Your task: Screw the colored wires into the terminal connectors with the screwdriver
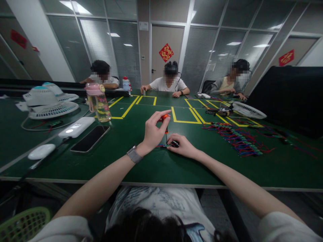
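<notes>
My left hand [155, 129], with a watch on its wrist, is closed round the orange-and-black handle of a screwdriver [166, 129]. The screwdriver stands upright, its shaft pointing down at a small green circuit board [164, 146] on the table. Whether the tip touches the board is too small to tell. My right hand [182, 145] rests low on the table, fingers closed on the board's right side, where a black part and thin wires show. Its fingertips hide some of the board.
Wired circuit boards [237, 137] lie in a row at right, near a dark monitor [290, 101]. At left are a phone [91, 138], a white device [77, 127], a bottle [98, 102] and white fans [50, 101]. Across the green table [141, 168] sit three people.
</notes>
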Demonstrator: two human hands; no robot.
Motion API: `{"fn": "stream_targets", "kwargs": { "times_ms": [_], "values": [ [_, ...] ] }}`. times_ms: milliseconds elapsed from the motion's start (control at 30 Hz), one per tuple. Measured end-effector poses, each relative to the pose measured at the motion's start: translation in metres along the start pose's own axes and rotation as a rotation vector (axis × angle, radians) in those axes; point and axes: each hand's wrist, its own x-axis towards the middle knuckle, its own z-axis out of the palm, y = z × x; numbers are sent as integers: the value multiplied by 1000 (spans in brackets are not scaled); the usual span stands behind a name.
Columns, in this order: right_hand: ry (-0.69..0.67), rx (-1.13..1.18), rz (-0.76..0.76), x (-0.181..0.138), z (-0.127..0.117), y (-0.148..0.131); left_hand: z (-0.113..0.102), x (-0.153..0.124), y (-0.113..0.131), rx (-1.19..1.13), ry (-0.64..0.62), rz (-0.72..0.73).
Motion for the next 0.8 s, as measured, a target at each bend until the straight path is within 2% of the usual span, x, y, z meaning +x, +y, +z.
{"fn": "stream_targets", "kwargs": {
  "times_ms": [133,333,700,800],
  "values": [
    [-10,0,-2,0,-1,-1,-1,-1,2,104,24,54],
    [-2,-9,-9,0,-1,-1,-3,-2,-2,41,-26,46],
    [-10,9,-2,0,-1,-1,-1,0,0,133,45,53],
    [-8,10,-5,0,-1,0,-2,-1,0,124,20,68]
  ]
}}
